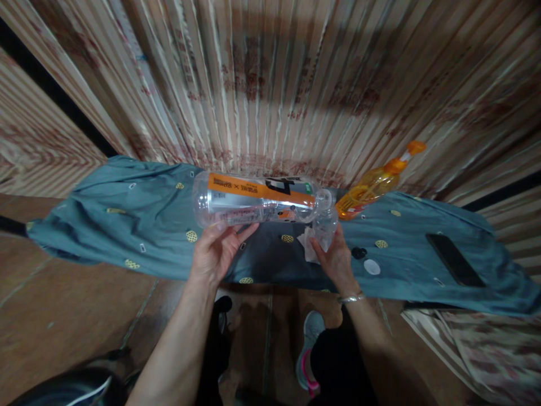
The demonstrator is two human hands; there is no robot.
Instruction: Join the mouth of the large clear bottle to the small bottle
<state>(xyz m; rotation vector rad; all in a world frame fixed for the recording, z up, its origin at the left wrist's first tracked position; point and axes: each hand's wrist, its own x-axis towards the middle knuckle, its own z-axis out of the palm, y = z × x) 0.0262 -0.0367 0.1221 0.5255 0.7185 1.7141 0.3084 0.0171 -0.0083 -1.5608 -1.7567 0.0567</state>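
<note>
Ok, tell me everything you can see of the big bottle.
The big bottle is clear and looks plastic, with an orange-and-silver label bearing dark print. It lies sideways over the cloth, base leftward, narrower neck rightward. The left hand supports its near side. Its neck end meets or overlaps a small clear container in the right hand; I can't tell whether they touch.

Cloth-covered table [160, 214], long and narrow, running left to right. Teal cloth [262, 265], creased, printed with yellow pineapples and small pale-outlined rectangles. Directly on it:
- Amber pump bottle [372, 189], orange-topped; right of centre, far side.
- Small black object [359, 253], type unclear; right of centre.
- White disc [372, 267]; just beside the black object, nearer and rightward.
- Black smartphone [454, 259], flat, slanting; right end.
</note>
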